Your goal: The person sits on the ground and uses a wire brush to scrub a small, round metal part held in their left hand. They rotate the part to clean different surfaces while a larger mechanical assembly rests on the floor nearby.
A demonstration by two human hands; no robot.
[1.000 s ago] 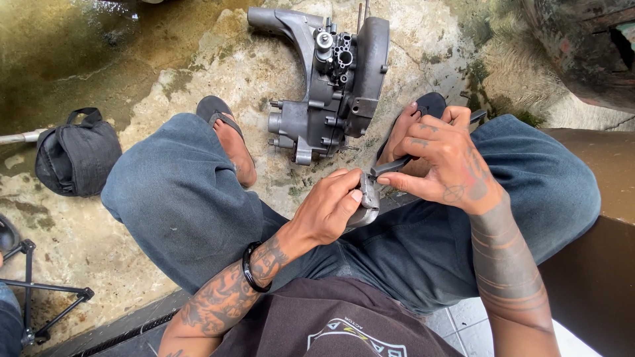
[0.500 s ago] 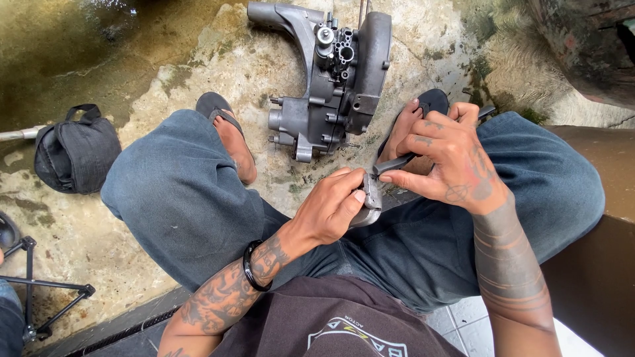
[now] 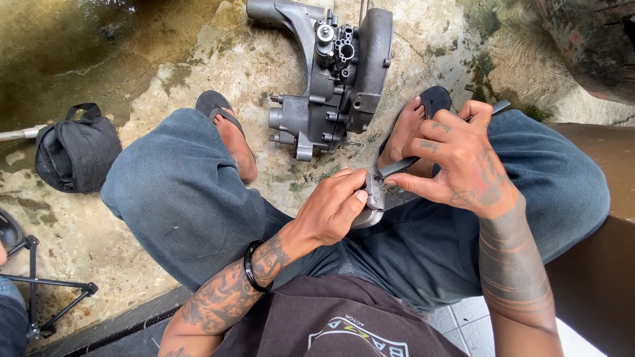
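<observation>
Metal on metal is the work here: the left hand (image 3: 334, 208) pinches a small curved grey part (image 3: 370, 205) over the lap, fingers closed on it, thumb on top. Just at its 1 o'clock, the right hand (image 3: 463, 162) is closed round a dark flat file (image 3: 403, 165), whose tip meets the part's upper edge; the handle end pokes out past the knuckles toward 2 o'clock. The hands sit close together, joined only through tool and part.

To do this well, I would brace the left wrist on the thigh, keep the file flat to the edge, and keep the thumb clear of the tip's path.

Farther out at 12 o'clock, a grey engine casing (image 3: 331, 79) lies on the stained concrete between the sandalled feet. A black bag (image 3: 76, 152) rests at 9 o'clock, well apart.
</observation>
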